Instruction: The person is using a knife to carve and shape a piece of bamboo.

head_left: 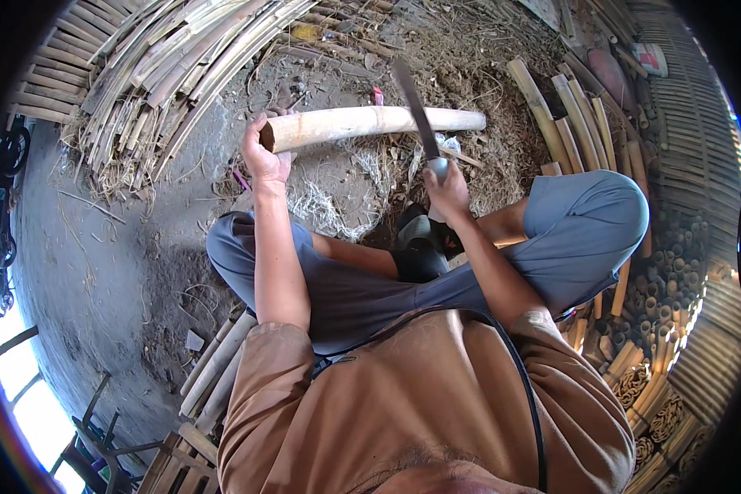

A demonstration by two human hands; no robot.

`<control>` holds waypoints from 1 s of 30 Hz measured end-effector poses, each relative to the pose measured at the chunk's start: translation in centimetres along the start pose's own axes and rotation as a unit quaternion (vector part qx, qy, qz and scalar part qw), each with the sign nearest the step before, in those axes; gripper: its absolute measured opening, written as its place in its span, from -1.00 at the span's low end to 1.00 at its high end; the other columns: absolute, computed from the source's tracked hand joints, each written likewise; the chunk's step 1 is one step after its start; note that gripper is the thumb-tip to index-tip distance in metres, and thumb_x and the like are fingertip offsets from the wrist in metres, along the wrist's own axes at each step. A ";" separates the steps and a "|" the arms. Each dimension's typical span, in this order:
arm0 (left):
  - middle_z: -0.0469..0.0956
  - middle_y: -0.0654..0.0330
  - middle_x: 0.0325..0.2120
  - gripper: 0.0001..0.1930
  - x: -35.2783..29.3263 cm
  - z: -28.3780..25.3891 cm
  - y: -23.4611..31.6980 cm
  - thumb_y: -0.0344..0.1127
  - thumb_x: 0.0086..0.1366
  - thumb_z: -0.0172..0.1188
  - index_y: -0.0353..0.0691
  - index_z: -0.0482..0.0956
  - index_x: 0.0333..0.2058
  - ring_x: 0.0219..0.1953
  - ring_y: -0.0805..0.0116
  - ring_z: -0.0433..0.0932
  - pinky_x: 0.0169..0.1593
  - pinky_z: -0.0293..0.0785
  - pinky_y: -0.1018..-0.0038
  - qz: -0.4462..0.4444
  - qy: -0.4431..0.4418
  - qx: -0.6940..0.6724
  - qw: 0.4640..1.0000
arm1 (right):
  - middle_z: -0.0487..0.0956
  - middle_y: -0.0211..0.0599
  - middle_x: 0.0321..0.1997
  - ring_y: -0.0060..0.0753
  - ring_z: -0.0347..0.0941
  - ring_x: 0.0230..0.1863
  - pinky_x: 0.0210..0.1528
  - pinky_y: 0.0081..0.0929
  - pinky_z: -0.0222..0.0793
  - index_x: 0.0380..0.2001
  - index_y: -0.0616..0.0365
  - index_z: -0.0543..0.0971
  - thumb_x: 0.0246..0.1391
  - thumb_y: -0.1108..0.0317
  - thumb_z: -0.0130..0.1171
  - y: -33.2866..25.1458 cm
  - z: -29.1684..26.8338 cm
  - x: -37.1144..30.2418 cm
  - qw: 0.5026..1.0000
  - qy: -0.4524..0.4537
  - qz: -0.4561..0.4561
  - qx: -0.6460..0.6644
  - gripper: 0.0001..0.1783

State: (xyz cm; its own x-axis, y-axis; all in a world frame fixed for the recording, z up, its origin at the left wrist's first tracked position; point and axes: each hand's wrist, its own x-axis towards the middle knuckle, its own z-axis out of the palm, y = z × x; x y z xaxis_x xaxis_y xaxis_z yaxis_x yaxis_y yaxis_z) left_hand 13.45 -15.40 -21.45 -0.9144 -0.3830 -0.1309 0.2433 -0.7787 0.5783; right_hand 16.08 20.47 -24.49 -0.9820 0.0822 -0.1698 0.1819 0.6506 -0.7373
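A pale bamboo pole (346, 123) lies crosswise in front of me, its hollow dark end toward the left. My left hand (265, 150) is closed around that left end, thumb near the opening. In my right hand (449, 191) is a large knife (417, 107), gripped by its light blue-grey handle. The long dark blade points up and away, passing across the pole toward its right end in this view. Whether the blade touches the bamboo I cannot tell.
A heap of split bamboo strips (181, 62) lies at the far left. Bamboo lengths (580, 115) lean at the right, above a stack of cut tubes (667, 288). Fibre shavings (337, 210) litter the ground before my crossed legs. More poles (218, 362) lie by my left side.
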 end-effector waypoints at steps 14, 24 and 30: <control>0.59 0.18 -0.27 -0.78 0.6 -1.9 -3.2 -0.23 0.34 0.18 -0.24 0.56 -0.15 -0.19 0.28 0.59 0.00 0.56 0.28 0.064 0.165 0.020 0.984 | 0.51 -0.32 -0.51 -0.48 0.44 -0.62 -0.58 -0.37 0.42 -0.18 0.23 0.41 0.27 0.32 0.26 -1.2 1.7 -0.5 0.994 -0.053 0.055 0.081 -0.73; 0.58 0.20 -0.27 -0.80 0.1 -1.8 -3.8 -0.22 0.36 0.15 -0.23 0.55 -0.20 -0.16 0.28 0.59 0.01 0.54 0.28 0.065 0.158 0.027 0.985 | 0.49 -0.37 -0.48 -0.55 0.46 -0.60 -0.58 -0.45 0.42 -0.10 0.20 0.39 0.30 0.33 0.19 -6.8 2.2 -2.6 0.971 -0.209 -0.105 0.054 -0.74; 0.59 0.18 -0.27 -0.78 1.1 -2.5 -4.5 -0.19 0.38 0.11 -0.24 0.55 -0.22 -0.19 0.25 0.61 -0.01 0.54 0.26 0.034 0.193 0.004 0.981 | 0.48 -0.34 -0.47 -0.52 0.45 -0.61 -0.61 -0.40 0.44 -0.14 0.17 0.35 0.27 0.42 0.18 0.6 2.7 0.2 0.974 -0.032 0.103 0.200 -0.78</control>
State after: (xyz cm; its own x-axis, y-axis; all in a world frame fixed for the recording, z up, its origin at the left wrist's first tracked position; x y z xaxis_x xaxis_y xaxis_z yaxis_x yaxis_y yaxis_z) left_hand 12.12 -13.52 -26.19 -0.7055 -0.5942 -0.3864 0.2952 -0.7419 0.6020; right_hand 16.13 18.85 -26.74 -0.9199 0.1238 -0.3720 0.3920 0.2776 -0.8771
